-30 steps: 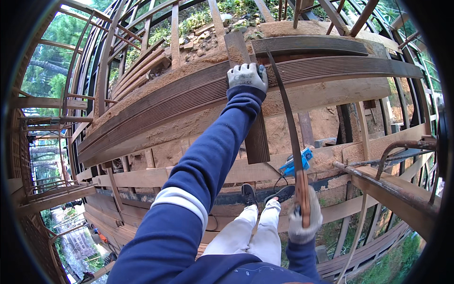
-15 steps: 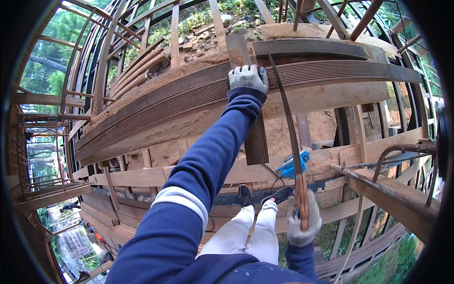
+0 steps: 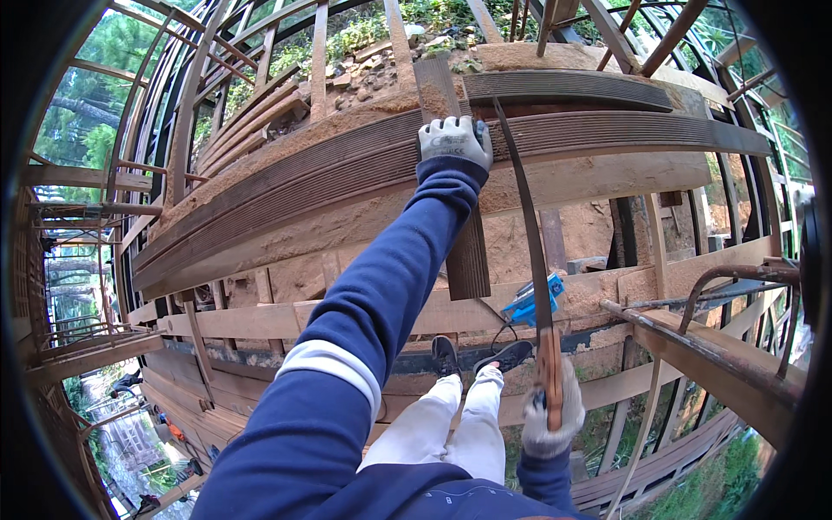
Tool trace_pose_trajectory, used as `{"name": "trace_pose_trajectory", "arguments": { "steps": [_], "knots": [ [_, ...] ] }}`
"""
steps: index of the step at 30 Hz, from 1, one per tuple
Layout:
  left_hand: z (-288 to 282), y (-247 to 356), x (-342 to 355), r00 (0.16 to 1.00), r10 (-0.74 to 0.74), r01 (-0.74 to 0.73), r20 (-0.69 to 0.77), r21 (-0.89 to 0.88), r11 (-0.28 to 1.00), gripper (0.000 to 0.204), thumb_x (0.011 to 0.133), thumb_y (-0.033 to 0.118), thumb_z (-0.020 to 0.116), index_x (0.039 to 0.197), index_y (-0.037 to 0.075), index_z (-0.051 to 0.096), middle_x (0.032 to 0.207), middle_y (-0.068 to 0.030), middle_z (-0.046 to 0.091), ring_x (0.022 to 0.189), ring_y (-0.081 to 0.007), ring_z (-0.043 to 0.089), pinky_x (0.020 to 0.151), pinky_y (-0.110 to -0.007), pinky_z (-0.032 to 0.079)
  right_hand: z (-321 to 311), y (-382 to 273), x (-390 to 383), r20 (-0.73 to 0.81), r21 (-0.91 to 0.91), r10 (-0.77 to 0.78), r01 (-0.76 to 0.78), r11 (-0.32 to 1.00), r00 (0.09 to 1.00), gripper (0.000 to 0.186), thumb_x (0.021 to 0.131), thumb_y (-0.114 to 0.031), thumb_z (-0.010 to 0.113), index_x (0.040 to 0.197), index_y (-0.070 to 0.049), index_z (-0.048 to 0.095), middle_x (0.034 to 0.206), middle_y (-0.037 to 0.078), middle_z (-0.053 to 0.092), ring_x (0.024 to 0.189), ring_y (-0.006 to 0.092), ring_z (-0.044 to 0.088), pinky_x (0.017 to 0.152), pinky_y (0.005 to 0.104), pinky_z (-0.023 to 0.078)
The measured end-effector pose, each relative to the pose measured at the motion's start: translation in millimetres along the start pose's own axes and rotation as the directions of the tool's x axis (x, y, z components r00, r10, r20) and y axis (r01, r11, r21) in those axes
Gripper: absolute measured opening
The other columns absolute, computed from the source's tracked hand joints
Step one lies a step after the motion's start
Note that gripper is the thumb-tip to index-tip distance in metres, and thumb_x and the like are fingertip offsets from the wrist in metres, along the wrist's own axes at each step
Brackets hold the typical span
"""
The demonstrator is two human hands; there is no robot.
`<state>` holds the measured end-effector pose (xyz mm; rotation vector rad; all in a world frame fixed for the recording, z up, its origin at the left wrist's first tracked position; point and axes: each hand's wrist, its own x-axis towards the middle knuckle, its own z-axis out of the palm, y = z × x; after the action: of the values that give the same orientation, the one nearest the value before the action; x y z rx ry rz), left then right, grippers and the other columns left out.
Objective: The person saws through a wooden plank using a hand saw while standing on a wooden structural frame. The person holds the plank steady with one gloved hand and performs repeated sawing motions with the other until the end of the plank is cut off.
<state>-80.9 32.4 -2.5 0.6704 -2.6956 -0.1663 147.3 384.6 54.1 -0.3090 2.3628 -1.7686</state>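
My left hand (image 3: 453, 141), in a white work glove on a blue sleeve, presses down on a short dark grooved plank (image 3: 458, 208) that lies across long dark grooved boards (image 3: 329, 186). My right hand (image 3: 548, 414), also gloved, grips the wooden handle of a hand saw (image 3: 527, 225). The saw's thin dark blade runs up to the right of the left hand and meets the boards close by the fingers. My legs in white trousers and dark shoes (image 3: 472, 355) stand on a timber beam below.
A wooden frame of beams and slats surrounds me, high above the ground. A blue tool (image 3: 533, 299) lies on the sandy ledge. Rusty metal pipes (image 3: 702, 334) cross at the right. Earth and stones lie beyond the boards; trees stand far left.
The view has shifted slightly. Both hands keep their hold; the saw stays in almost the same place against the boards.
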Motion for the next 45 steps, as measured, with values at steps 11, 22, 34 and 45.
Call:
{"name": "trace_pose_trajectory", "arguments": {
  "steps": [11, 22, 34, 45],
  "knots": [
    [1.7, -5.7, -2.9, 1.000, 0.006, -0.006, 0.010, -0.008, 1.000, 0.036, 0.099, 0.039, 0.056, 0.097, 0.008, 0.074, 0.095, -0.0137, 0.075, 0.096, -0.0326, 0.069, 0.091, -0.049, 0.048, 11.8, 5.2, 21.0, -0.039, -0.067, -0.112, 0.110, 0.992, 0.993, 0.063, 0.079, -0.003, 0.068, 0.140, 0.009, 0.058, 0.130, 0.027, 0.069, 0.118, 0.0354, 0.071, 0.102, 0.0414, 0.055],
    [4.3, -2.0, 0.0, 0.999, 0.036, -0.036, -0.040, -0.001, 0.999, 0.038, 0.100, 0.039, 0.055, 0.098, 0.008, 0.075, 0.097, -0.0138, 0.075, 0.097, -0.0333, 0.069, 0.091, -0.050, 0.048, 51.9, 0.9, 117.0, 0.015, -0.013, -0.189, 0.189, 0.982, 0.982, 0.066, 0.081, -0.007, 0.070, 0.143, 0.009, 0.055, 0.131, 0.024, 0.070, 0.109, 0.0280, 0.073, 0.092, 0.0362, 0.058],
    [-0.6, 2.6, -0.6, 0.999, 0.015, -0.015, 0.052, 0.002, 1.000, 0.038, 0.100, 0.039, 0.053, 0.102, 0.008, 0.074, 0.101, -0.0149, 0.075, 0.100, -0.0341, 0.069, 0.094, -0.049, 0.048, 28.7, 7.6, 103.4, 0.052, -0.106, -0.279, 0.283, 0.953, 0.959, 0.068, 0.081, -0.010, 0.065, 0.145, 0.010, 0.053, 0.135, 0.026, 0.068, 0.113, 0.0329, 0.073, 0.097, 0.0387, 0.056],
    [-0.1, 1.9, -1.4, 0.998, 0.054, -0.054, -0.042, 0.004, 0.999, 0.035, 0.102, 0.035, 0.051, 0.102, 0.009, 0.074, 0.101, -0.0124, 0.075, 0.099, -0.0343, 0.069, 0.092, -0.049, 0.049, -43.8, -3.8, -48.0, -0.058, 0.210, 0.250, -0.233, 0.949, 0.966, 0.064, 0.083, -0.012, 0.069, 0.141, 0.011, 0.056, 0.120, 0.025, 0.071, 0.098, 0.0269, 0.074, 0.088, 0.0388, 0.058]
  ]
}}
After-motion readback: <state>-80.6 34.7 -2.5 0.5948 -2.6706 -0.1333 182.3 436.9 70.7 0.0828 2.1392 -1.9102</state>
